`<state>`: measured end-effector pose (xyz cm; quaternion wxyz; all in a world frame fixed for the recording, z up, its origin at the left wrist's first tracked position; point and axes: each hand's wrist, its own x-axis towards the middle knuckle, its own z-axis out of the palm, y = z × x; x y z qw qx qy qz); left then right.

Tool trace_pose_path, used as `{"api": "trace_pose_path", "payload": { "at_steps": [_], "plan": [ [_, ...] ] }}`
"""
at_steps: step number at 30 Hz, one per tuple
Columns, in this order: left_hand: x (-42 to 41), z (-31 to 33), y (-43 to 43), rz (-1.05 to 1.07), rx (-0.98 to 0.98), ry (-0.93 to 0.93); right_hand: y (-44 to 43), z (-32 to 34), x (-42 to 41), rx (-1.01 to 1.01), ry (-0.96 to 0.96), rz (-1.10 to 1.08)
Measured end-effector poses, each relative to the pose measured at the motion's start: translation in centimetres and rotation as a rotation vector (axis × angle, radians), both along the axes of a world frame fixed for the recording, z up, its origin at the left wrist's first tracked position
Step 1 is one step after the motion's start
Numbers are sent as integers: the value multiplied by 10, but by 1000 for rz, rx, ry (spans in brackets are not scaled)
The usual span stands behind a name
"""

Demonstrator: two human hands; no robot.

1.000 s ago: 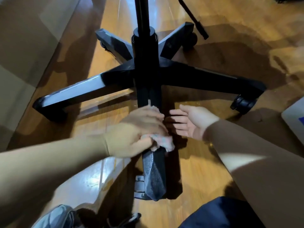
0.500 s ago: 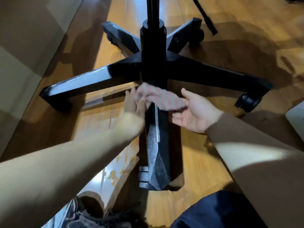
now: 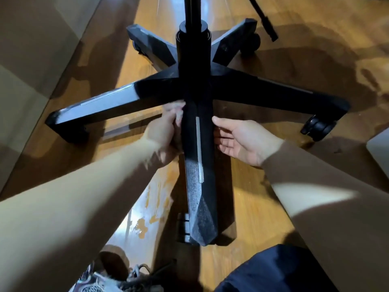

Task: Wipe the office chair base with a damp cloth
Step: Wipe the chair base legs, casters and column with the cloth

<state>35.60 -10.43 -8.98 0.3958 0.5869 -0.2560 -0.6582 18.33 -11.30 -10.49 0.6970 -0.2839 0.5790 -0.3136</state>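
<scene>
The black five-legged chair base (image 3: 263,89) stands on the wooden floor, with its gas column rising out of the top of the view. One leg (image 3: 200,186) points straight at me. My left hand (image 3: 164,133), blurred by motion, lies against the left side of that leg close to the hub. It holds the pale pink cloth (image 3: 178,109), which shows only as a blur at the fingertips. My right hand (image 3: 242,138) is open, and its fingertips touch the right side of the same leg.
A pale wall (image 3: 31,70) runs along the left. A white object (image 3: 380,152) sits at the right edge. A black lever (image 3: 267,24) hangs at the top right. Casters (image 3: 317,128) sit under the leg tips. My shoe (image 3: 94,286) and dark-trousered knee (image 3: 273,270) are at the bottom, and wet patches (image 3: 151,209) shine on the floor.
The cloth, draped over the top of the near leg half a second ago, has moved with my left hand down onto the leg's left side. My right hand stayed beside the leg.
</scene>
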Motion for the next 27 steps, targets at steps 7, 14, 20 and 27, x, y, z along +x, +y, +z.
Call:
{"api": "trace_pose_path", "payload": {
  "at_steps": [7, 14, 20, 27],
  "plan": [
    [-10, -7, 46, -93, -49, -303, 11, 11, 6, -32, 102, -25],
    [6, 29, 116, -391, -122, -573, 51, 40, 2, -175, 458, 45],
    [-18, 36, 130, -520, -469, -635, 91, 64, -14, 111, 393, 199],
    [0, 0, 151, -975, -849, -1071, 96, 50, -22, 258, 96, 105]
  ]
}}
